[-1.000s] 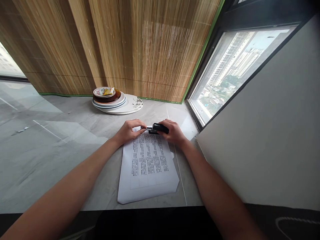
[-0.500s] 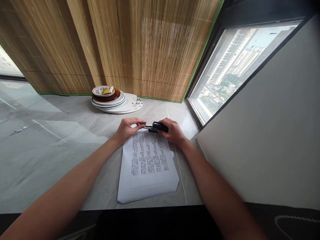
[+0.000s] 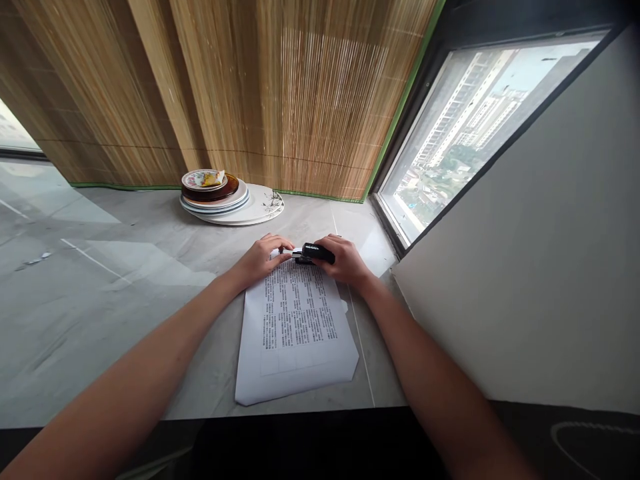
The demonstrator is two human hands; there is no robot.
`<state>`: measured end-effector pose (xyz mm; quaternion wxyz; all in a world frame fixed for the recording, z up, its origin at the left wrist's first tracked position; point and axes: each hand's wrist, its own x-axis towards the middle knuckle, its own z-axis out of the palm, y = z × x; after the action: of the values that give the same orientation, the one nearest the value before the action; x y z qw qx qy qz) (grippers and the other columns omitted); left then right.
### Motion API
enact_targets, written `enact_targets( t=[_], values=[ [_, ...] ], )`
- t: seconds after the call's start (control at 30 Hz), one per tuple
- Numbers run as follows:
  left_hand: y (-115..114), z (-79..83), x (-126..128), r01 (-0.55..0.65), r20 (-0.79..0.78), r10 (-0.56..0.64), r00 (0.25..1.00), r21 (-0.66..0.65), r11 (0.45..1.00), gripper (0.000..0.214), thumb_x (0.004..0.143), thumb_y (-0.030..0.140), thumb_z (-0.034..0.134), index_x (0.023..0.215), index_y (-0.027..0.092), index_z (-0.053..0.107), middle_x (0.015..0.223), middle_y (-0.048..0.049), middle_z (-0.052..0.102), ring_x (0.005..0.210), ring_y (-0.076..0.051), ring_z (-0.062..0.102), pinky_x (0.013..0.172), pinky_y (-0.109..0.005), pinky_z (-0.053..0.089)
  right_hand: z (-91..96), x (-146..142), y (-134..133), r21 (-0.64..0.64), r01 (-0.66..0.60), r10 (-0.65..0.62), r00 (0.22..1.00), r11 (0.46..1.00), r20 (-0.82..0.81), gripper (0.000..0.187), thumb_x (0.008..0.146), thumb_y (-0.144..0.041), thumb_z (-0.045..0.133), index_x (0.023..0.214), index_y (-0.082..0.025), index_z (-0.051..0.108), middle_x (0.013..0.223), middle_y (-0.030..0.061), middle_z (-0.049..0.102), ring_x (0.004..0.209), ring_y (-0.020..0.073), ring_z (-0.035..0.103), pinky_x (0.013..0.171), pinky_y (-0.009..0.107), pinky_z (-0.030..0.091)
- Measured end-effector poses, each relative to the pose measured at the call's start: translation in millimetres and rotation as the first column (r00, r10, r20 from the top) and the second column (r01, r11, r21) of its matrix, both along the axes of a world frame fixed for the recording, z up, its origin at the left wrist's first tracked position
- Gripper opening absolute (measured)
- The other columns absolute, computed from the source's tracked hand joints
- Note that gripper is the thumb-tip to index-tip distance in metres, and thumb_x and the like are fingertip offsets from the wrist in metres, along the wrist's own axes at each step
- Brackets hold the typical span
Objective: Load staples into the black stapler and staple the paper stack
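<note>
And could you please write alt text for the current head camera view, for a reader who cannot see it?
A person's right hand grips a black stapler at the far end of printed paper, the left hand close to the stapler's metal tip. Behind, stacked plates sit on a grey surface before a bamboo blind.

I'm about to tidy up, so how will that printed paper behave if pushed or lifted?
The printed paper would probably slide easily, since the grey surface looks smooth and glossy. It looks thin, so lifting one edge may make it flop.
</note>
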<state>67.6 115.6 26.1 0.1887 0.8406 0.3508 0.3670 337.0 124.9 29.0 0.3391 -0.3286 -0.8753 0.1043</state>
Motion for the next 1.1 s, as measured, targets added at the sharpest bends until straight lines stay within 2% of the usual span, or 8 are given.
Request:
enact_targets(
  t=[0.33, 0.63, 0.97, 1.1],
  values=[
    [1.8, -3.0, -4.6, 0.042, 0.009, -0.043, 0.999, 0.061, 0.997, 0.021, 0.096, 0.036, 0.067, 0.109, 0.024, 0.078, 0.112, -0.0081, 0.079, 0.107, -0.026, 0.07, 0.101, -0.047, 0.051, -1.6, 1.3, 1.4, -0.001, -0.003, 0.003, 1.0, 1.0, 0.011, 0.02, 0.088, -0.024, 0.073, 0.107, -0.024, 0.067, 0.097, 0.0055, 0.071, 0.09, 0.023, 0.065, 0.083, 0.037, 0.051],
    [-3.3, 0.8, -3.1, -0.011, 0.104, 0.007, 0.994, 0.037, 0.999, 0.018, 0.095, 0.036, 0.07, 0.106, 0.025, 0.079, 0.108, -0.0067, 0.08, 0.104, -0.024, 0.071, 0.097, -0.042, 0.054, 1.5, 1.8, -0.7, -0.022, -0.005, 0.003, 0.998, 1.0, -0.055, 0.017, 0.088, -0.025, 0.072, 0.104, -0.023, 0.067, 0.095, 0.0054, 0.071, 0.087, 0.0222, 0.064, 0.078, 0.035, 0.051],
    [-2.0, -1.4, -0.6, -0.006, 0.047, 0.005, 0.999, 0.024, 1.0, 0.018, 0.093, 0.036, 0.072, 0.103, 0.023, 0.078, 0.105, -0.0068, 0.079, 0.096, -0.023, 0.07, 0.091, -0.04, 0.054, 1.8, 1.2, -0.5, -0.011, -0.021, 0.021, 1.0, 1.0, 0.002, 0.019, 0.087, -0.022, 0.073, 0.105, -0.023, 0.067, 0.095, 0.005, 0.07, 0.088, 0.0218, 0.063, 0.081, 0.035, 0.049],
    [-2.3, -1.6, -2.6, -0.007, 0.055, 0.005, 0.998, 0.032, 0.999, 0.018, 0.092, 0.034, 0.073, 0.103, 0.021, 0.079, 0.105, -0.0069, 0.08, 0.097, -0.022, 0.072, 0.09, -0.037, 0.055, 0.8, 2.1, -0.2, -0.023, -0.032, 0.032, 0.999, 0.999, -0.03, 0.018, 0.087, -0.023, 0.074, 0.104, -0.021, 0.068, 0.095, 0.0052, 0.07, 0.087, 0.021, 0.064, 0.08, 0.034, 0.049]
  ],
)
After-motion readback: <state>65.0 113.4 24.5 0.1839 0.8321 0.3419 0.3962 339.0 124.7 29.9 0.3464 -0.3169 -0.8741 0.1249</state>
